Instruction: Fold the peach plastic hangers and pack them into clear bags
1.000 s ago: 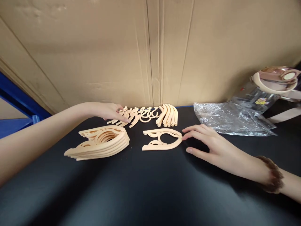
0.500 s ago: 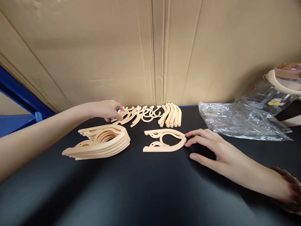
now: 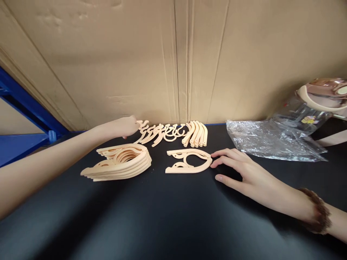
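Observation:
My left hand (image 3: 123, 127) reaches to the back of the black table, fingers pinched on one of the small peach hook pieces (image 3: 142, 124) at the left end of a row of hooks (image 3: 162, 133). My right hand (image 3: 241, 169) lies flat with spread fingers, its fingertips touching the right end of a single peach curved hanger part (image 3: 188, 161). A stack of several similar curved parts (image 3: 119, 162) lies to the left of it. A bundle of curved bars (image 3: 195, 133) sits behind the single part.
A crumpled clear plastic bag (image 3: 268, 142) lies at the right. Behind it stands a clear jug with a brown and cream lid (image 3: 317, 104). A cardboard wall (image 3: 173, 57) backs the table. Blue shelf framing (image 3: 24, 122) runs at the left.
My left hand has drawn back a little and closed on a hook piece at the row's left end, lifting it slightly. My right hand stays at the single part's end.

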Tool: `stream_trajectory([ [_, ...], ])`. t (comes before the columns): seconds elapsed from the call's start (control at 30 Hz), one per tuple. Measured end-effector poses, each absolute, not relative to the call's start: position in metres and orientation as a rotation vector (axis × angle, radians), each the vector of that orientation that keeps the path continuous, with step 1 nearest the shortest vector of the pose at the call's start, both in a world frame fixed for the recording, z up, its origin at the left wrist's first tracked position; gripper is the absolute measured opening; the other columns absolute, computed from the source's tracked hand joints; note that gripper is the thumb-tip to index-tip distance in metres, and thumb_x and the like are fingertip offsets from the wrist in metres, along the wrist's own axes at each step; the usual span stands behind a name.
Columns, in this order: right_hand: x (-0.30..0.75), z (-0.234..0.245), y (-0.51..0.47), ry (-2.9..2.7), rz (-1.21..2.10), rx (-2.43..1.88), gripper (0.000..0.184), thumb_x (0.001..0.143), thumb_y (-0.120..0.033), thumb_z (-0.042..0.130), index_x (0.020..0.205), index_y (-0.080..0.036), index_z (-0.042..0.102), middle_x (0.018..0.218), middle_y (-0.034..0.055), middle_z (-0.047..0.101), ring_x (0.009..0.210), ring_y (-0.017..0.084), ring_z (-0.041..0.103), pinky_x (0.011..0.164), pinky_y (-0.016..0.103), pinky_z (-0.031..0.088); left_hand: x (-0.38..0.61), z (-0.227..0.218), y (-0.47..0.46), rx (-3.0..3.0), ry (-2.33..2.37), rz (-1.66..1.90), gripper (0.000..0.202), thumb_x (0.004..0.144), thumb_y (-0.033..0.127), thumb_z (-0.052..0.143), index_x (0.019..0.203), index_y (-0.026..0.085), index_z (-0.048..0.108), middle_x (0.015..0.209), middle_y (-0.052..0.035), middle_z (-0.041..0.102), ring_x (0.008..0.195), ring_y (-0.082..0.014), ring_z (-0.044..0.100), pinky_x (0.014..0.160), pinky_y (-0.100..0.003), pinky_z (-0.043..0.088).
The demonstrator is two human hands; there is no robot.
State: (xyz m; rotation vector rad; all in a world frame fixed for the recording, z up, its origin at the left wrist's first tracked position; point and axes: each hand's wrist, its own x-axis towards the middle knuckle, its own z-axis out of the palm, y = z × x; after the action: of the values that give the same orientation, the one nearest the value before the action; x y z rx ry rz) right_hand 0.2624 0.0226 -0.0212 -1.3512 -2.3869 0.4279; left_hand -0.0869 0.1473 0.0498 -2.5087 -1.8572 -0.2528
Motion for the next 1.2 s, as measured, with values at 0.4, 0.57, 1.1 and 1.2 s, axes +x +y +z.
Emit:
stream_trajectory([
  [0.4,0.261,-0.016,0.012,-2.212,0.326,-1.231,0.029,0.097,-0.044,0.056,0.122,-0.031,0.054,0.136,0.0071,0.055,0.13,0.027,0.047,0.109,0.051,0.04,-0.011,0.067,0.048,-2.515,-1.582,-0.457,0.027,0.102,0.022,0.03,0.118,0.018,0.051,0.106,-0.0082,0.064,0.092,-0.0253,0.065,0.08,-0.035,0.049],
  [0.57,0.257,-0.008,-0.001,-2.181,0.567,-1.061,0.062,0.095,-0.044,0.061,0.148,-0.033,0.032,0.134,0.0056,0.059,0.126,0.023,0.054,0.108,0.042,0.043,0.005,0.03,-0.01,-2.988,-1.092,-0.526,0.026,0.101,0.012,0.03,0.112,0.024,0.049,0.098,-0.0013,0.065,0.079,-0.0167,0.066,0.069,-0.025,0.05],
  [1.1,0.24,-0.009,-0.01,-2.417,0.543,-0.86,0.026,0.103,-0.029,0.049,0.118,-0.025,0.069,0.085,0.0028,0.068,0.078,0.015,0.062,0.07,0.026,0.05,-0.018,-0.012,-0.005,-3.148,-0.932,-0.598,0.022,0.105,0.015,0.036,0.122,0.02,0.049,0.099,-0.0046,0.068,0.084,-0.0174,0.069,0.067,-0.024,0.054],
  [1.2,0.238,-0.011,-0.011,-2.426,0.556,-0.838,0.023,0.101,-0.025,0.053,0.119,-0.025,0.067,0.088,0.0014,0.069,0.078,0.015,0.061,0.071,0.025,0.049,-0.017,-0.012,-0.004,-3.139,-0.92,-0.608,0.022,0.107,0.021,0.035,0.121,0.019,0.051,0.096,-0.0043,0.066,0.082,-0.0177,0.068,0.066,-0.024,0.053],
])
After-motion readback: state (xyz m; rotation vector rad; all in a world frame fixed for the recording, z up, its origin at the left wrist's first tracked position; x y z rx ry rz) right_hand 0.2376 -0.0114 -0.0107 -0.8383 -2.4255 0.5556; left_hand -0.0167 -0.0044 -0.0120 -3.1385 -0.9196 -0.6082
